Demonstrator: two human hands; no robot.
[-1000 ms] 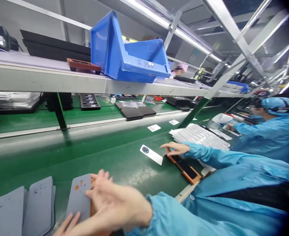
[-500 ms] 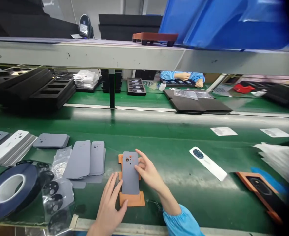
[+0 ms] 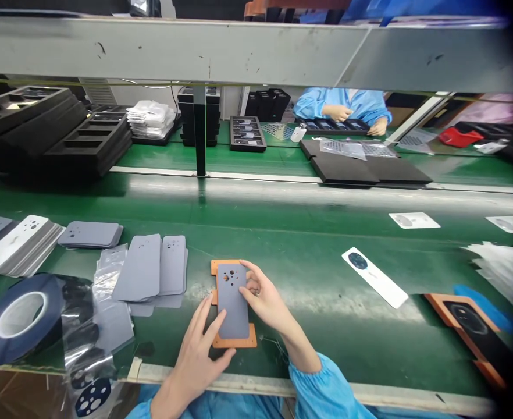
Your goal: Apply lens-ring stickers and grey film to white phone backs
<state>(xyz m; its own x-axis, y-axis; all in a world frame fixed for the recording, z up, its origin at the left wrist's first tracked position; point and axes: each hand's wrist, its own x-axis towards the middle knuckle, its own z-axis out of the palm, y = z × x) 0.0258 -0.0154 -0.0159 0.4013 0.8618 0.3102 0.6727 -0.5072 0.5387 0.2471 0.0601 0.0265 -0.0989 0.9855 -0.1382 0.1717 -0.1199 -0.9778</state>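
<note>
Grey panel (image 3: 232, 302): lies flat on the orange jig (image 3: 234, 340), long axis running away from the person, hole cluster at the far end.
Jig: on the green surface (image 3: 291, 256), near its front edge.
Left hand (image 3: 204, 349): fingers spread, tips pressing the panel's near-left edge.
Right hand (image 3: 263, 297): fingers loosely apart, touching the panel's right edge.
Grey stack (image 3: 152, 273): just left.
</note>
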